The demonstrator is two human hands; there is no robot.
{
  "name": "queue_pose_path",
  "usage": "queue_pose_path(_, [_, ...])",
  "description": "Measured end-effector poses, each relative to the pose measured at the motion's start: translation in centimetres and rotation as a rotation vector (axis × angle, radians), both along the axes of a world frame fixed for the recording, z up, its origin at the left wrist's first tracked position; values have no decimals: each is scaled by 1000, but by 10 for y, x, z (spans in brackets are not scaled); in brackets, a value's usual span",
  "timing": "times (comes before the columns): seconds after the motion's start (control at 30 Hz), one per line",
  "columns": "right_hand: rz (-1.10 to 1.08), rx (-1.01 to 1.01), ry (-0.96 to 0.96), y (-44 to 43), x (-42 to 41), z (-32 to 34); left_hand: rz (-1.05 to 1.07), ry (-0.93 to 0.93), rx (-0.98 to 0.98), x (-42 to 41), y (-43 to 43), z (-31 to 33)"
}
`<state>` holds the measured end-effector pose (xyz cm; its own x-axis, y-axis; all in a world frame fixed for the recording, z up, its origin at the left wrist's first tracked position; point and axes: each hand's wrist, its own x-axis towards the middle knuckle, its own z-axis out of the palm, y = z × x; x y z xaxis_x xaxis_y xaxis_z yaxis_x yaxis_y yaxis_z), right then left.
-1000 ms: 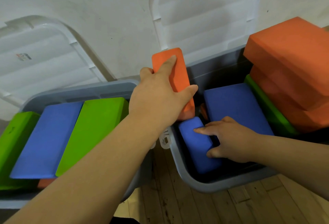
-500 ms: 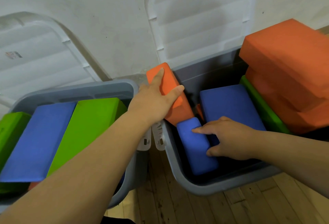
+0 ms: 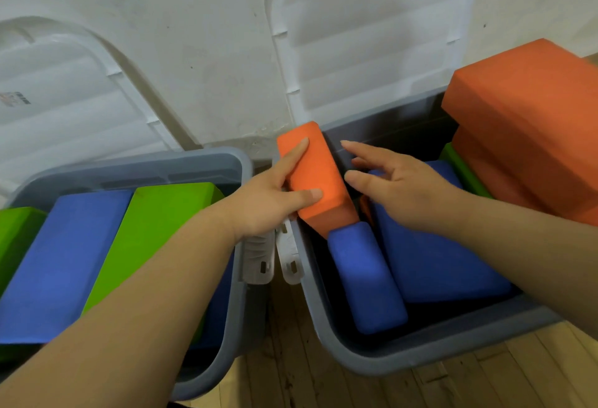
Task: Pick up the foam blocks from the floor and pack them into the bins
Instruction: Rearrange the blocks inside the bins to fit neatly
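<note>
Right hand (image 3: 404, 194) has left the small blue block (image 3: 365, 278) and is spread, empty.
Left hand (image 3: 268, 203) clasps the orange foam block (image 3: 315, 177): likely light and compressible, best held by its broad faces.

even, soft indoor light; sharp centre, wide-angle bending at edges, faint shadows.

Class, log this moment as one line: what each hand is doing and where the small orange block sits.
left hand: grips orange block, tilted, lower end inside right bin | right hand: open, hovers beside it
</note>
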<state>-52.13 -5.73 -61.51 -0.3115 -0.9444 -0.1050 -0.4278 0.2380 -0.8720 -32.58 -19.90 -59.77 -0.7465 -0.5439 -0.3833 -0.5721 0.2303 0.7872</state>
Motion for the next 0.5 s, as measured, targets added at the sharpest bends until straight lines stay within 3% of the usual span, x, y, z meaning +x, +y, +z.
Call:
queue_pose_path(0.27, [56, 22, -48, -11, -10, -1, -17, 103, -144, 10, -9, -12])
queue_pose_path(0.33, [63, 33, -95, -15, -13, -5, -15, 94, -192, 7, -11, -15])
queue_pose_path(0.5, [71, 46, 6, -25, -29, -16, -37, 1, -400, -10, -19, -26])
